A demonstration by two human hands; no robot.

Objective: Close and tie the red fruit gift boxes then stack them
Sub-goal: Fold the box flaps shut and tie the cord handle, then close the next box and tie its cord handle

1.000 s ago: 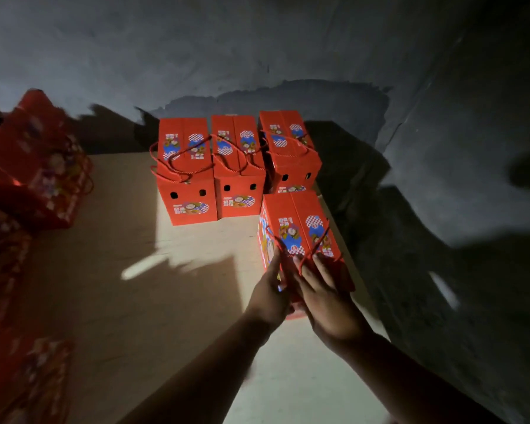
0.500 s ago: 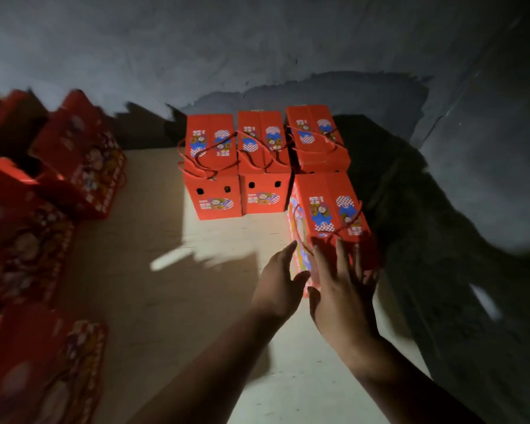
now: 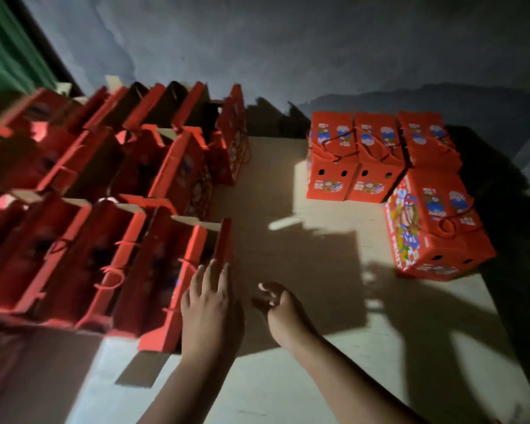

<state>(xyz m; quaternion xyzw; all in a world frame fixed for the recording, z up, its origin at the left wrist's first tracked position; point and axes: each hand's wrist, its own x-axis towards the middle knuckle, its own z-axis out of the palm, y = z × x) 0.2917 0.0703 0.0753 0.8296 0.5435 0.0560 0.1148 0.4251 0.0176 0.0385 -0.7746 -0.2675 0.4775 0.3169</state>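
Observation:
Several open red gift boxes (image 3: pixel 110 228) stand in rows on the left, flaps up and red cords hanging. My left hand (image 3: pixel 207 298) reaches with straight fingers to the nearest open box (image 3: pixel 196 270), its fingertips at the box's right wall. My right hand (image 3: pixel 280 310) hovers over the tabletop beside it, fingers loosely curled, holding nothing. Three closed, tied boxes (image 3: pixel 377 154) stand in a row at the back right. A fourth closed box (image 3: pixel 438 224) sits in front of them near the right edge.
The pale tabletop (image 3: pixel 288 377) lies between the two groups of boxes, partly in shadow. Its right edge (image 3: pixel 499 316) drops off into dark floor. A grey wall (image 3: pixel 288 50) runs behind, with a green surface (image 3: pixel 3 50) at the far left.
Both hands have left the fourth closed box at the right and moved left. My view has swung left, bringing the rows of open boxes into sight.

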